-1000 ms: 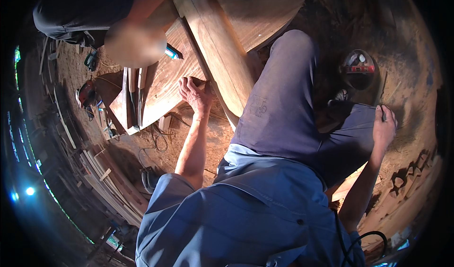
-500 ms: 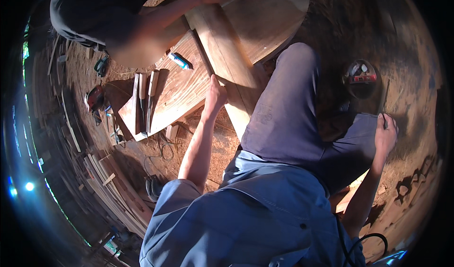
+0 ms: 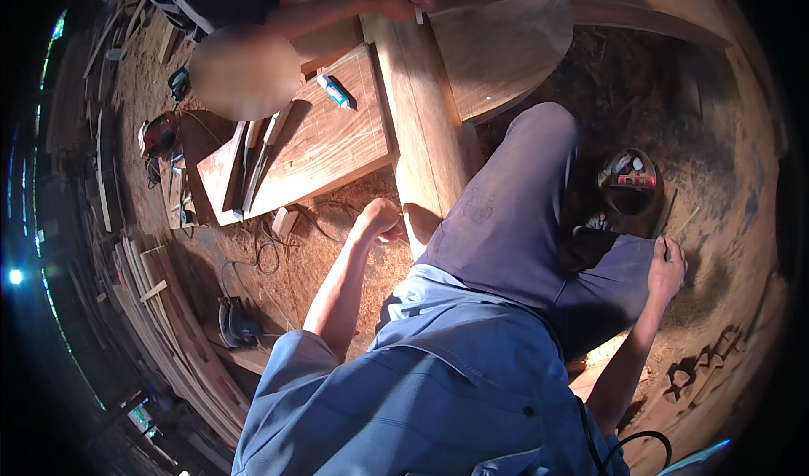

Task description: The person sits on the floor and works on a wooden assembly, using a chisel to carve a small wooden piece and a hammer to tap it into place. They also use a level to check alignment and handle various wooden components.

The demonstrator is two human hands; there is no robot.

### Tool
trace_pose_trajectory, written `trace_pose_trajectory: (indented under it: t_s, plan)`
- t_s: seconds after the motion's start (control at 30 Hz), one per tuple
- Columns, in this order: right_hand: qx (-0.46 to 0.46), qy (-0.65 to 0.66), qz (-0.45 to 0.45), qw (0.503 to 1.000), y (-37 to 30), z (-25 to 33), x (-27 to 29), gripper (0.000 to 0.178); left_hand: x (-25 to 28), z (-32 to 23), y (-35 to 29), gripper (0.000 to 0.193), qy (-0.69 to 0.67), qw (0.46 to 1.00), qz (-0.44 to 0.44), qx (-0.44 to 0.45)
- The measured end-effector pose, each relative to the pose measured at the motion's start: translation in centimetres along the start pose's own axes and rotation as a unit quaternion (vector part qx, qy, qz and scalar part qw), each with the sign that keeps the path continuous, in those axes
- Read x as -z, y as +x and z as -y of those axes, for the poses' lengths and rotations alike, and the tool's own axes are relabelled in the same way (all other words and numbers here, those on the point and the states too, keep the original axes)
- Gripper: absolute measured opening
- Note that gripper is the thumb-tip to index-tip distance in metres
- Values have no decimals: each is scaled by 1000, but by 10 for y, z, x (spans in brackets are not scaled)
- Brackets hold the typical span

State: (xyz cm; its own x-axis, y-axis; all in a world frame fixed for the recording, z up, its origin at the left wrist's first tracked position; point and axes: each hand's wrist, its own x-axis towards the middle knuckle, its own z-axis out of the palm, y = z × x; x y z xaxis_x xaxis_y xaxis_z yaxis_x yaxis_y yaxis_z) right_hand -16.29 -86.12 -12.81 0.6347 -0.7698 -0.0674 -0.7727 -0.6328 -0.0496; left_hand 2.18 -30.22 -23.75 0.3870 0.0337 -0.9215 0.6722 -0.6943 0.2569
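My left hand (image 3: 381,220) is loosely closed beside the near part of a thick wooden beam (image 3: 421,113), over the shavings; nothing shows in its fingers. My right hand (image 3: 668,271) rests on my bent leg, its fingers lying over the trouser cloth (image 3: 619,265), with no held thing visible. To the beam's left lies a wide wooden board (image 3: 337,151). A small blue-and-white tube-like item (image 3: 335,92) and several long wood-handled tools (image 3: 263,151) rest on that board. Across the beam, a co-worker's hand (image 3: 398,2) holds a thin white stick (image 3: 417,2).
A broad rounded wooden slab (image 3: 501,54) lies right of the beam. A red-and-black power tool (image 3: 158,135) and a dark tool (image 3: 239,322) sit on the floor at left, near stacked wood strips (image 3: 173,307). A round container (image 3: 630,181) stands at right. Cords cross the shavings.
My left hand has left the board's edge by the beam and come back toward me, its fingers curling. My right hand stays on my leg. The co-worker's stick has come into sight.
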Motion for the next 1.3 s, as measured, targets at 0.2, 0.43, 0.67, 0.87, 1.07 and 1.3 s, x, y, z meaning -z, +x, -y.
trace_pose_trajectory:
  t_s: [0.2,0.43,0.67,0.87,1.07,1.3]
  plan:
    - [-27,17,18,999,-1,1,1,41,-7,-1,22,50,68,913,-254,-312]
    - [-9,32,-20,999,-11,1,4,37,4,-15,3,58,86,924,-240,-285]
    - [-11,47,-43,998,-21,2,9,35,25,-18,12,37,71,902,-157,-396]
    - [-19,60,-35,997,-25,-8,6,33,64,-3,16,45,24,812,-461,-357]
    - [-32,149,-61,986,-35,-16,4,34,109,2,76,60,-15,765,-595,-246]
    - [-114,55,-21,992,-43,-8,4,57,103,-30,125,65,-2,786,-618,2]
